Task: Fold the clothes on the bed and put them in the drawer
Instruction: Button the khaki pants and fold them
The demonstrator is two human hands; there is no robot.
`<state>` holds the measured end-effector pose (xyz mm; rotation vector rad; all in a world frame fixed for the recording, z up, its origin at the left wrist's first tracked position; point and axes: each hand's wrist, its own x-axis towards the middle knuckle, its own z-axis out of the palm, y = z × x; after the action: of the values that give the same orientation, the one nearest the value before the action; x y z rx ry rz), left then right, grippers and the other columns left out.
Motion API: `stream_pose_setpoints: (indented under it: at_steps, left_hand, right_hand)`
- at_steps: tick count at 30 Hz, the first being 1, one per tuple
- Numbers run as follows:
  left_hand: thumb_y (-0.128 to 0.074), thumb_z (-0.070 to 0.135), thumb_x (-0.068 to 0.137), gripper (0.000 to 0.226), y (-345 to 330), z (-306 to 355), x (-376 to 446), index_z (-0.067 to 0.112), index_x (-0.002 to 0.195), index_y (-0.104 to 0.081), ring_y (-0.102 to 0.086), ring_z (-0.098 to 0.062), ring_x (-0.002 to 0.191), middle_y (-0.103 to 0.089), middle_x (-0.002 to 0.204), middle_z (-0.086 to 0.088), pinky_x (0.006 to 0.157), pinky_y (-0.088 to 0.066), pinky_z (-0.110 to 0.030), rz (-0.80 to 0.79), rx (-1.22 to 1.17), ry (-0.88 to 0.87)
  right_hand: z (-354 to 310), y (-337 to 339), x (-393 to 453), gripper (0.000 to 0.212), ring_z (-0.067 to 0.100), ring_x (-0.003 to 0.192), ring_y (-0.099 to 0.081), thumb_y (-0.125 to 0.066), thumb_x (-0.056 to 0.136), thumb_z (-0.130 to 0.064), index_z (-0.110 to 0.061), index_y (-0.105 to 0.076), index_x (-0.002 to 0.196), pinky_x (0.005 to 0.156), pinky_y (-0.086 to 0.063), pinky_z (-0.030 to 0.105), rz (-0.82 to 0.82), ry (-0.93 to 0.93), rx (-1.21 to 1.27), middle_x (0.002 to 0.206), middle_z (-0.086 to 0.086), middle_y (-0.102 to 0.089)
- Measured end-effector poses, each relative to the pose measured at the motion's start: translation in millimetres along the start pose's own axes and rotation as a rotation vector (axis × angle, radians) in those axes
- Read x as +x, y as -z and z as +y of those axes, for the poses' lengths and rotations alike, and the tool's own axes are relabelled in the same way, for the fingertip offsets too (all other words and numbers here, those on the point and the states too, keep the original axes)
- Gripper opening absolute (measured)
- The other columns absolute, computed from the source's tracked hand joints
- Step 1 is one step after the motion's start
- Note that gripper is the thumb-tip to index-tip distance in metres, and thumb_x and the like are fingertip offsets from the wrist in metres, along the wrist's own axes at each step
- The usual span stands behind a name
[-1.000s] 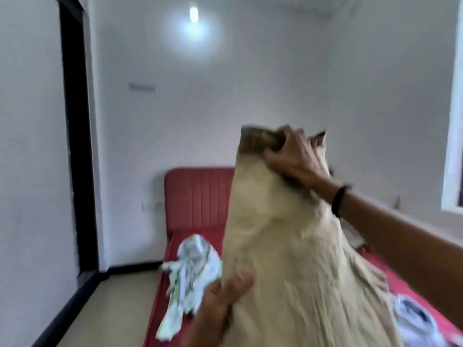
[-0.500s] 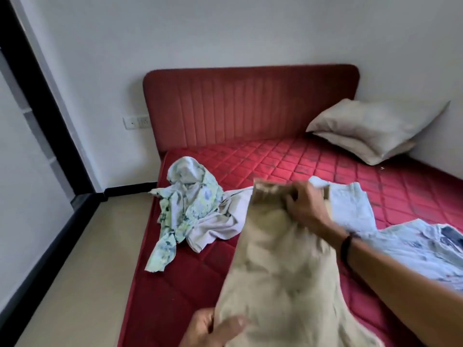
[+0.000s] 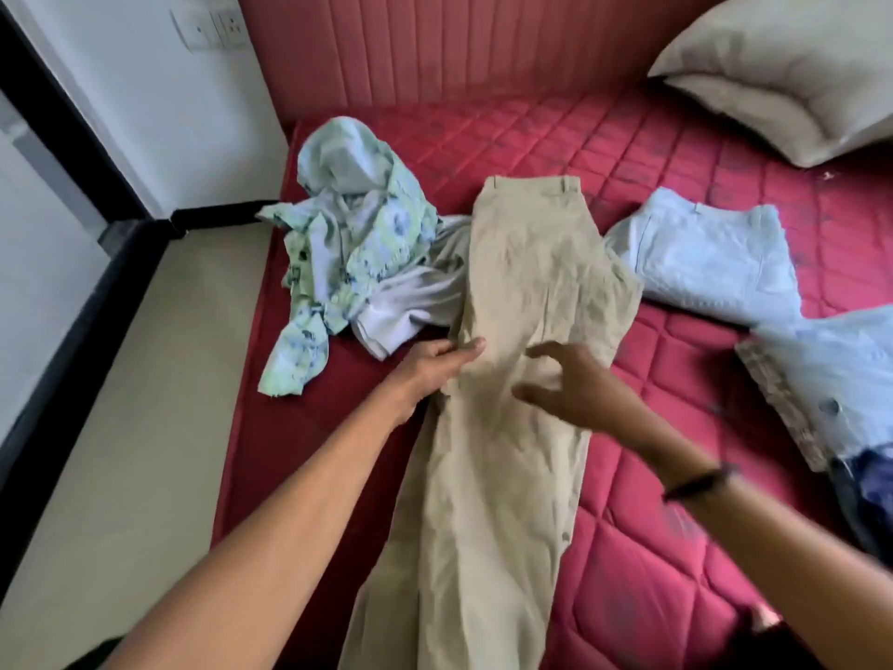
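Observation:
Beige trousers (image 3: 522, 292) lie lengthwise on the red quilted mattress (image 3: 652, 152), waistband toward the headboard, legs hanging over the near edge. My left hand (image 3: 435, 367) holds their left edge at thigh height, thumb on top and fingers under the cloth. My right hand (image 3: 565, 384) hovers over the middle of the trousers with fingers spread and lightly bent, holding nothing. A crumpled green floral shirt (image 3: 348, 234) and a white garment (image 3: 410, 307) lie to the left. Light blue jeans (image 3: 700, 263) lie to the right.
A pale blue shirt (image 3: 831, 374) with a patterned edge lies at the right edge. A grey pillow (image 3: 783, 65) rests at the far right against the red headboard (image 3: 435, 45). Beige floor (image 3: 145, 379) runs along the bed's left side, bordered by a black door frame (image 3: 72, 137).
The trousers went from held up in the air to laid flat on the mattress. My right hand let go of the waistband and came back to the middle. The view tilted down.

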<state>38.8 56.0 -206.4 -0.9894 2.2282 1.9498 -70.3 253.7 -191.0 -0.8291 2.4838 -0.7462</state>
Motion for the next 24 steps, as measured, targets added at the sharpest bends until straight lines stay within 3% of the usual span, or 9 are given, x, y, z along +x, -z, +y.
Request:
stream_pose_setpoints:
  at_steps: [2,5,7,10,13,17,19,21,24]
  left_hand:
    - [-0.075,0.08,0.067,0.08,-3,-14,-29,0.015,0.112,-0.077,-0.072,-0.01,0.097,-0.077,0.103,0.006,0.093,-0.055,-0.027,-0.017,0.046,0.05]
    - [-0.068,0.099,0.045,0.11,-11,-38,-83,0.02,0.12,-0.073,-0.072,-0.021,0.107,-0.077,0.114,0.001,0.103,-0.054,-0.043,0.001,0.114,0.175]
    - [-0.062,0.102,0.048,0.108,-17,-39,-131,0.023,0.121,-0.071,-0.067,-0.016,0.114,-0.074,0.117,0.004,0.109,-0.047,-0.038,-0.044,0.141,0.245]
    - [-0.054,0.094,0.07,0.079,-21,-42,-196,0.037,0.123,-0.068,-0.057,-0.001,0.12,-0.068,0.12,0.02,0.116,-0.034,-0.03,-0.203,0.049,0.267]
    - [-0.044,0.091,0.08,0.075,-12,-45,-244,0.042,0.133,-0.063,-0.059,0.0,0.124,-0.067,0.13,0.019,0.121,-0.031,-0.035,-0.248,-0.116,0.264]
    - [-0.031,0.073,0.099,0.074,-5,-19,-296,0.022,0.148,-0.054,-0.055,-0.023,0.137,-0.06,0.146,-0.007,0.118,-0.035,-0.043,-0.332,-0.485,0.212]
    - [-0.044,0.064,0.099,0.068,-7,-7,-317,0.018,0.148,-0.053,-0.052,-0.027,0.14,-0.057,0.149,-0.011,0.121,-0.032,-0.047,-0.3,-0.619,0.136]
    - [-0.043,0.067,0.098,0.074,-10,-2,-341,0.011,0.142,-0.059,-0.056,-0.033,0.135,-0.059,0.144,-0.018,0.115,-0.042,-0.05,-0.263,-0.684,0.11]
    - [-0.046,0.082,0.088,0.096,-14,-17,-371,0.001,0.138,-0.06,-0.051,-0.044,0.137,-0.057,0.142,-0.028,0.116,-0.039,-0.058,-0.265,-0.854,0.166]
  right_hand:
    - [24,-26,-57,0.081,0.037,0.114,-0.063,-0.078,0.073,-0.058,-0.029,-0.046,0.142,0.1,-0.053,0.047,0.073,-0.253,0.201,0.127,0.013,-0.063]
    - [15,-45,-116,0.053,0.031,0.085,-0.075,-0.083,0.084,-0.032,-0.024,-0.048,0.123,0.076,-0.063,0.051,0.028,-0.427,0.786,0.105,0.011,-0.075]
    - [-2,-59,-150,0.057,0.022,0.071,-0.073,-0.085,0.081,-0.03,-0.015,-0.054,0.125,0.059,-0.059,0.039,-0.041,-0.527,1.007,0.098,0.01,-0.074]
    - [-8,-87,-196,0.092,0.02,0.077,-0.071,-0.089,0.058,-0.052,-0.01,-0.055,0.132,0.062,-0.055,0.033,0.011,-0.626,1.074,0.101,0.01,-0.074]
    - [-27,-86,-237,0.067,0.024,0.072,-0.07,-0.088,0.07,-0.053,-0.006,-0.066,0.112,0.057,-0.053,0.031,-0.045,-0.671,1.242,0.089,0.009,-0.074]
    - [-64,-47,-284,0.046,0.02,0.061,-0.069,-0.079,0.082,-0.051,-0.007,-0.076,0.098,0.056,-0.049,0.029,-0.209,-0.483,1.357,0.08,0.006,-0.075]
    - [-87,-12,-298,0.04,0.011,0.056,-0.061,-0.078,0.081,-0.045,-0.009,-0.074,0.099,0.053,-0.043,0.022,-0.127,-0.225,1.288,0.078,0.001,-0.071]
    - [-105,14,-316,0.032,0.012,0.073,-0.073,-0.079,0.08,-0.036,-0.012,-0.074,0.102,0.064,-0.051,0.019,-0.03,-0.02,1.159,0.089,-0.001,-0.078]
    - [-112,12,-344,0.03,0.013,0.081,-0.075,-0.087,0.075,-0.026,-0.013,-0.072,0.097,0.067,-0.056,0.02,0.19,0.071,0.965,0.089,0.002,-0.079]
